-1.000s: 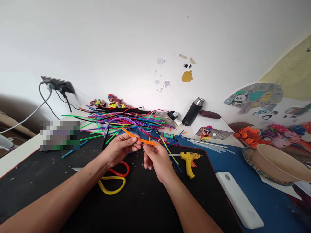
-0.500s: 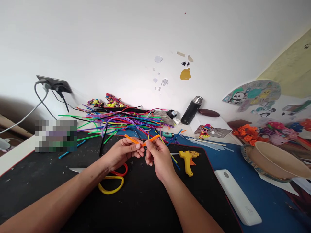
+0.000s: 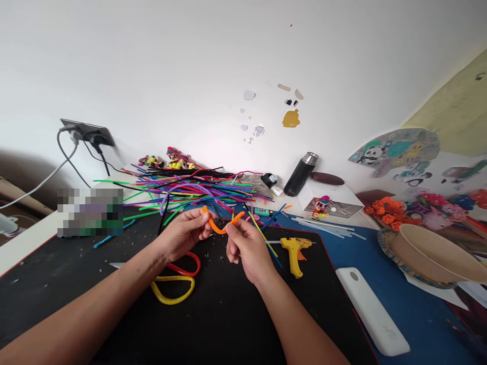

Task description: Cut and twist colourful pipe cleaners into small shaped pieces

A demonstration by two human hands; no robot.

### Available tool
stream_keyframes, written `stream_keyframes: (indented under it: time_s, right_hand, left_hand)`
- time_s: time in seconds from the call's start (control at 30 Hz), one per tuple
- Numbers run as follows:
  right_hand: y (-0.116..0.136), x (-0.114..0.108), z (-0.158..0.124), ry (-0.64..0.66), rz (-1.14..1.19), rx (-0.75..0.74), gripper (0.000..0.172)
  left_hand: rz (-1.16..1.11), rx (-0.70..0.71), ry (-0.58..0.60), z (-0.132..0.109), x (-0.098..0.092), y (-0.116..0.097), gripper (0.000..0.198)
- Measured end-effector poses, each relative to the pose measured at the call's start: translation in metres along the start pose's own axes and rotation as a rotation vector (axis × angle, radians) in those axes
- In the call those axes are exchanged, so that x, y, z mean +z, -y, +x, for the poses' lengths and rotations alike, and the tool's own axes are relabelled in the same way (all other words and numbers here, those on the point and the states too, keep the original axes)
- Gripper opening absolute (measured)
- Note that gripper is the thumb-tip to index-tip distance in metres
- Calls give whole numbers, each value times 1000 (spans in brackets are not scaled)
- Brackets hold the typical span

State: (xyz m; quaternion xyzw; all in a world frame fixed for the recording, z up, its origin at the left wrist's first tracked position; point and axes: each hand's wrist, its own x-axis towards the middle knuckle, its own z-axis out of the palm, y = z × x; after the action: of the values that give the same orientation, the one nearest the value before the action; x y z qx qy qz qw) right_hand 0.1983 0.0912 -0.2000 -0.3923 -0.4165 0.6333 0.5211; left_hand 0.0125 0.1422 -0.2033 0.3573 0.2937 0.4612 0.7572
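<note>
An orange pipe cleaner (image 3: 217, 229), bent into a shallow U, spans the gap between my two hands above the black mat (image 3: 228, 324). My left hand (image 3: 186, 230) pinches its left end between thumb and fingers. Further along, toward the right end, my right hand (image 3: 245, 248) grips it with thumb and forefinger; the tip sticks out past the fingers. Scissors with red and yellow handles (image 3: 173, 293) lie under my left wrist, their blade partly hidden by the forearm. To the right of my right hand rests a yellow glue gun (image 3: 293, 253).
Behind my hands spreads a heap of coloured pipe cleaners (image 3: 205, 190). A black flask (image 3: 300, 175) and a small colourful figure (image 3: 321, 207) stand at the back right. On the right are a white oblong device (image 3: 371, 309), a bowl (image 3: 437, 248) and orange flowers (image 3: 382, 209).
My left hand has slid left to the end of the orange pipe cleaner. The strip, with both ends pointing outward before, now sags in a curve between the hands.
</note>
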Motion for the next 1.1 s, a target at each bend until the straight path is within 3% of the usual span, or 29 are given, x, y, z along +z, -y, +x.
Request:
stream_keyframes:
  time_s: [0.47, 0.77, 1.1]
  right_hand:
    - [-3, -4, -1, 119, -44, 72, 44]
    - [2, -1, -4, 189, -66, 105, 46]
    - [0, -2, -5, 234, -30, 174, 42]
  left_hand:
    - [134, -22, 134, -5, 3, 3, 32]
    - [188, -15, 150, -3, 2, 6, 32]
    - [103, -62, 137, -7, 0, 4, 35]
